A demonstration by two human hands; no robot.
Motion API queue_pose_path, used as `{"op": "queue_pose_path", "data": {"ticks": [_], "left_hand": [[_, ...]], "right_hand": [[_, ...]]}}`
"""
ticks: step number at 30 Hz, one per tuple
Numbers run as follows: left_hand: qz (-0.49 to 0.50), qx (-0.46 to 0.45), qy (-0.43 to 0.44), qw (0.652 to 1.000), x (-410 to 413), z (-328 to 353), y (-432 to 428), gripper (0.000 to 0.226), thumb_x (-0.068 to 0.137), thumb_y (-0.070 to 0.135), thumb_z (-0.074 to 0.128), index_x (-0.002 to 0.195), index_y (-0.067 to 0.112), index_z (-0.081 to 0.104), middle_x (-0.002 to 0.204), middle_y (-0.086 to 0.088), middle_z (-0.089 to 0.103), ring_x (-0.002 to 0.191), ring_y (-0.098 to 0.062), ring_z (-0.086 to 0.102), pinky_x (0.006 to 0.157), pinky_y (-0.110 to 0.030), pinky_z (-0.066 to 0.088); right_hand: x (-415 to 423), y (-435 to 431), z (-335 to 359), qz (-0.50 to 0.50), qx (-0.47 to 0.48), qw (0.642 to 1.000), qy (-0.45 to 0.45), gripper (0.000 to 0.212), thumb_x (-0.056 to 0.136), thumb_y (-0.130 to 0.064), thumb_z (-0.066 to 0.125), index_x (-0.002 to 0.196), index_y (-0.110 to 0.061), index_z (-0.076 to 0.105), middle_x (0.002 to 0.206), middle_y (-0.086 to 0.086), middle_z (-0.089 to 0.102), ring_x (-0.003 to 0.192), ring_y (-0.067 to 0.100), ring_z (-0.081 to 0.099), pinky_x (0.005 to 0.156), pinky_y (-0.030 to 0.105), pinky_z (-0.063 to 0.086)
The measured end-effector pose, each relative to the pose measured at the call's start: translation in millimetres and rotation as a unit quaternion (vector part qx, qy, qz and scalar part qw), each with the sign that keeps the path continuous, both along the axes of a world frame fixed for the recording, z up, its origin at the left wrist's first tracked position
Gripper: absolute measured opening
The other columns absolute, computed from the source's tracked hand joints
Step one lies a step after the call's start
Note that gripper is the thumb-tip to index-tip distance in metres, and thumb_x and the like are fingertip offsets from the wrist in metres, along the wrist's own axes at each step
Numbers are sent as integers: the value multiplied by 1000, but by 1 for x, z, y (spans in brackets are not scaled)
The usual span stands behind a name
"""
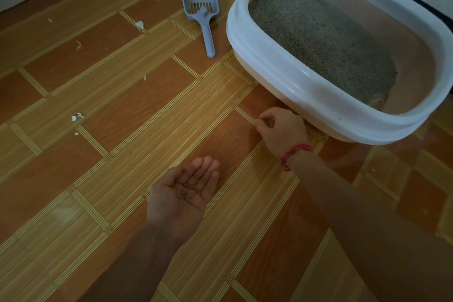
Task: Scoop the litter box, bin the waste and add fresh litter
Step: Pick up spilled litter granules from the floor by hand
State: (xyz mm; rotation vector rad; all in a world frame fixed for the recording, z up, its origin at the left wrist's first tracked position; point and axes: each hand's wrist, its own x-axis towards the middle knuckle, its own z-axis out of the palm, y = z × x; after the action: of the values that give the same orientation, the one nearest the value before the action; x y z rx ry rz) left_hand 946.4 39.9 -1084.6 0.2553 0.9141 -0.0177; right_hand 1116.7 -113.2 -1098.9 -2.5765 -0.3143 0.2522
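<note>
Our left hand point(182, 193), lower centre, fingers released, carries litter grains point(190, 185); our right hand point(282, 130), fingers clenched, pinches at the floor point(122, 105) beside the litter box point(269, 64).

1 wide-angle head view, steeply downward and forward, close above the floor point(110, 110).

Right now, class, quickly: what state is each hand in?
Left hand: open, palm up, litter grains on it.
Right hand: pinched shut at the floor; contents cannot be told.
</note>
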Motion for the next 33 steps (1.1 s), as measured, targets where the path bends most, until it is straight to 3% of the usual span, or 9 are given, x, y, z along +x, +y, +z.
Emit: {"op": "queue_pose_path", "data": {"ticks": [5,13,21,27,30,33], "left_hand": [[7,-7,5,1000,0,-3,2,50,103,17,39,81,-8,76,106,-23,74,99,-36,74,85,-51,57],[7,-9,9,1000,0,-4,4,46,103,17,40,86,-8,75,108,-23,74,99,-36,73,83,-50,59],[1,1,11,1000,1,-4,1,52,103,17,40,76,-6,78,106,-22,74,99,-35,74,84,-49,59],[4,4,18,1000,1,-2,1,39,104,17,39,96,-7,69,105,-23,74,98,-35,74,85,-49,58],[3,8,24,1000,0,-2,0,37,104,17,39,100,-7,67,105,-23,74,97,-34,74,85,-47,59],[-1,16,24,1000,-1,-1,0,38,103,19,39,97,-5,68,106,-23,74,98,-32,74,93,-42,58]], "right_hand": [[8,3,-7,2,-4,1000,2,5,90,-34,62,89,-30,65,73,-19,56,77,7,59,73,33,56],[12,9,-9,17,-22,1000,0,14,93,-28,59,79,-29,62,67,-15,57,68,7,58,67,29,54],[12,16,-3,39,-86,995,16,15,94,-28,53,90,-20,65,77,-5,64,70,14,62,66,36,58],[-29,28,19,114,-19,992,53,13,95,-29,53,86,-24,61,74,-12,60,68,5,59,57,19,47],[-59,35,28,140,34,988,54,14,92,-31,56,85,-23,64,70,-13,56,64,1,51,56,17,39],[-85,40,33,157,78,983,55,14,90,-33,56,82,-24,64,68,-16,54,63,1,51,57,20,43]]}}
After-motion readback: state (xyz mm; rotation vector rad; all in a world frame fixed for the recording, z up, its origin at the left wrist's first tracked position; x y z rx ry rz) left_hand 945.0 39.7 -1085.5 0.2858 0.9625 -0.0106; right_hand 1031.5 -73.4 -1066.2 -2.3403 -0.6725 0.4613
